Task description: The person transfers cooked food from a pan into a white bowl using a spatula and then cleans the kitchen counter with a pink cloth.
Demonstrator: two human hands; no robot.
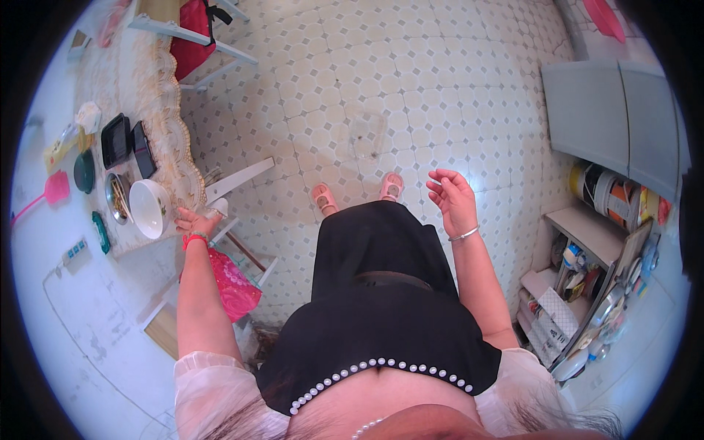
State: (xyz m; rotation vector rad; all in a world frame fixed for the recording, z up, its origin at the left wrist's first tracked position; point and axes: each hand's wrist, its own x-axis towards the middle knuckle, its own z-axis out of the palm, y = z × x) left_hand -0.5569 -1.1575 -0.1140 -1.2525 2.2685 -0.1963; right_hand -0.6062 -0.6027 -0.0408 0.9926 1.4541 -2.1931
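My left hand [197, 223] is at the near edge of the lace-covered table, beside a white bowl [150, 208], its fingers apart; whether it touches the bowl is unclear. A white cup-like thing [216, 209] lies by its thumb side. Left of the bowl stands a metal bowl [117, 198] with food and chopsticks across it. My right hand [454, 199] hangs over the tiled floor with loosely bent fingers and holds nothing. Farther along the table are a black tray [116, 141] and a dark phone-like device [144, 149].
White-framed chairs stand by the table, one with a red bag [192, 41] and one with a pink floral cloth [234, 286]. A pink fly swatter [56, 187] is at left. Grey cabinets [588, 115] and a cluttered shelf [586, 236] stand at right.
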